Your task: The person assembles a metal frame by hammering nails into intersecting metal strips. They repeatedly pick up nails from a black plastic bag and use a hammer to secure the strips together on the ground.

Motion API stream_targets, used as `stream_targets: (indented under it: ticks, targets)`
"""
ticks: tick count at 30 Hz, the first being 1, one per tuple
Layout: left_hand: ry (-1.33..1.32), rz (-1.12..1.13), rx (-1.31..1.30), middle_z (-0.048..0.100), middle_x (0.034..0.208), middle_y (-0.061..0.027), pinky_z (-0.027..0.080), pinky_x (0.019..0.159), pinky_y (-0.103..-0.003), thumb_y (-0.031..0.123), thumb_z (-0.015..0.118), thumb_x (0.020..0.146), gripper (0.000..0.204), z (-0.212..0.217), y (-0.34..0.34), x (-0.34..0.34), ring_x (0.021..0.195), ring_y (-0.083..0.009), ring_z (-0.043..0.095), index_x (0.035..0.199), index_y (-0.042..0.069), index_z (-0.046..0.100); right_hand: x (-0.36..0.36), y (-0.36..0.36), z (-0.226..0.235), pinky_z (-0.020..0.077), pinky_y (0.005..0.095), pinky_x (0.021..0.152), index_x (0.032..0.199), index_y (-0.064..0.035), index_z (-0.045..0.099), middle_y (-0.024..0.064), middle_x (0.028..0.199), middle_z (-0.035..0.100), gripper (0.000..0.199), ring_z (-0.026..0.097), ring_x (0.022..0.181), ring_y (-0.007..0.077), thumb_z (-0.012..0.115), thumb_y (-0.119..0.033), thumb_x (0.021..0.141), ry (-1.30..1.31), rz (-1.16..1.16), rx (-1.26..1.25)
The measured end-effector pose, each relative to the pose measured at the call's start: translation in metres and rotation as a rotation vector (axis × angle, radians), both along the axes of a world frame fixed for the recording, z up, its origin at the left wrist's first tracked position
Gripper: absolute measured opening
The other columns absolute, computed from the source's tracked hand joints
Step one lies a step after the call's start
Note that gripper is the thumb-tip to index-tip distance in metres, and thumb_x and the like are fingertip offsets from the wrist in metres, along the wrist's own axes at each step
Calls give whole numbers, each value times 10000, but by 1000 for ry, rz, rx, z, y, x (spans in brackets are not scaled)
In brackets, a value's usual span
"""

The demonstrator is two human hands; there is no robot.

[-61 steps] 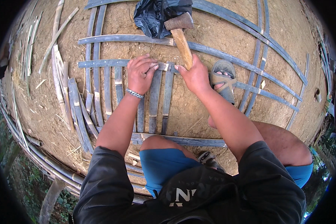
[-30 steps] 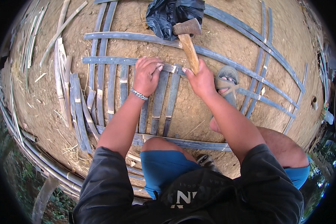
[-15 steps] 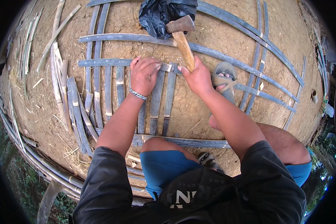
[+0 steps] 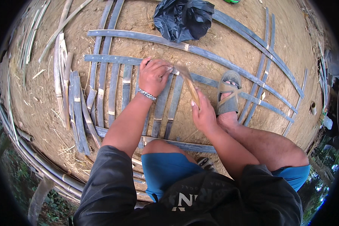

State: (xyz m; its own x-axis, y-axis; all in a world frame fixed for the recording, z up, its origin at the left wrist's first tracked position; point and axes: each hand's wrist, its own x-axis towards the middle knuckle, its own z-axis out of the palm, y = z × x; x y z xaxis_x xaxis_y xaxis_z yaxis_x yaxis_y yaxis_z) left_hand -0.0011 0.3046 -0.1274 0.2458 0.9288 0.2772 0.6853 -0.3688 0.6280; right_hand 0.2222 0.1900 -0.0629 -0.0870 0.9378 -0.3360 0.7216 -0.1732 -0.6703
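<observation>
My right hand (image 4: pixel 205 113) is wrapped round the pale wooden handle (image 4: pixel 192 90) of a hatchet. The hatchet's brown head (image 4: pixel 182 71) is smeared by motion and is down at a crosswise bamboo strip (image 4: pixel 113 59), just right of my left fingertips. My left hand (image 4: pixel 153 77) rests on this strip, its thumb and finger pinched together; what they hold is too small to make out. Upright bamboo slats (image 4: pixel 162 101) run from this strip down to a lower cross strip (image 4: pixel 192 146) by my knee. A chain bracelet (image 4: pixel 146 94) circles my left wrist.
A black plastic bag (image 4: pixel 182 20) lies beyond the lattice. My sandalled right foot (image 4: pixel 228 90) stands over the cross strip. Loose bamboo pieces (image 4: pixel 77 109) are piled at left. Bamboo poles (image 4: pixel 52 169) edge the earth floor, with greenery below.
The hatchet head has swung down from beside the black bag to the strip near my left fingers. My right hand has come nearer to me. The view has shifted slightly.
</observation>
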Motion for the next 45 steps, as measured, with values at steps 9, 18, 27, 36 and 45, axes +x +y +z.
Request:
stream_targets:
  ticks: [9,18,27,36,45]
  targets:
    - [-23,4,6,770,1078,8,387,1090,-457,51,775,765,131,-2,-1,-2,1101,-214,686,878,106,739,-3,0,22,481,491,1072,1552,-48,422,297,1398,579,559,579,1270,490,590,-139,1027,10,55,-63]
    - [-24,7,-33,765,1063,14,390,1091,-450,69,781,777,138,4,1,-2,1096,-201,680,904,119,756,7,1,16,488,514,1020,1547,-44,420,294,1345,586,547,593,1207,496,577,-137,1031,-16,96,-43]
    - [-28,20,-36,765,1033,31,384,1095,-430,92,785,815,104,5,0,0,1055,-183,679,902,149,777,12,3,12,518,534,947,1577,-116,405,300,1253,620,587,623,1122,513,585,-134,1018,5,81,48]
    - [-23,4,-68,766,1036,-6,381,1104,-429,113,787,834,154,7,-1,-4,1065,-213,680,987,132,784,-5,29,1,492,501,1023,1552,-35,420,316,1346,609,547,606,1227,498,570,-149,1039,102,-135,53]
    - [296,598,44,515,1543,-210,224,1254,-549,326,594,995,526,-2,81,-11,1496,-372,399,1436,41,561,-12,50,-8,494,462,1017,1544,-5,420,307,1299,638,545,652,1193,435,567,-181,1049,222,-328,-9]
